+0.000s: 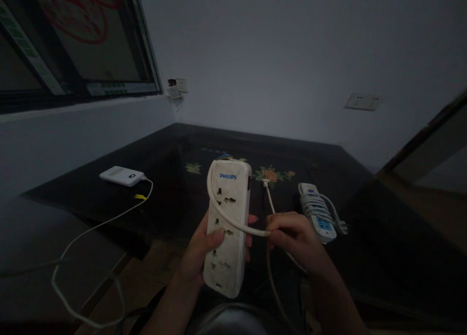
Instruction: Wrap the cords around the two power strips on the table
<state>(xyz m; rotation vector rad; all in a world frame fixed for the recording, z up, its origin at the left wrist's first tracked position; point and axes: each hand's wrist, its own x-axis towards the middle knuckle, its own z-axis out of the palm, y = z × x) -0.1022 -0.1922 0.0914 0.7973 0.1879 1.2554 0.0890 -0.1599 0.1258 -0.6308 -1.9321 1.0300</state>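
Note:
My left hand (204,247) is wrapped round a white power strip (229,189) marked PHILIPS, thumb on its socket face and fingertips showing past its right side. The strip is tilted up in front of me, its face smudged. From its top end the thick white cable (233,222) bends down and across the sockets. My right hand (292,232) pinches this cable just right of the strip. Below that hand the cable hangs toward the floor. A thinner white cord with a plug (265,181) lies on the table behind my right hand.
A second power strip (317,213), wrapped in its own cord, rests on the dark table (164,150) at right. At left lies a white power bank (122,176) with a cable trailing off the edge. Wall sockets (364,101) and a window (91,38) are beyond.

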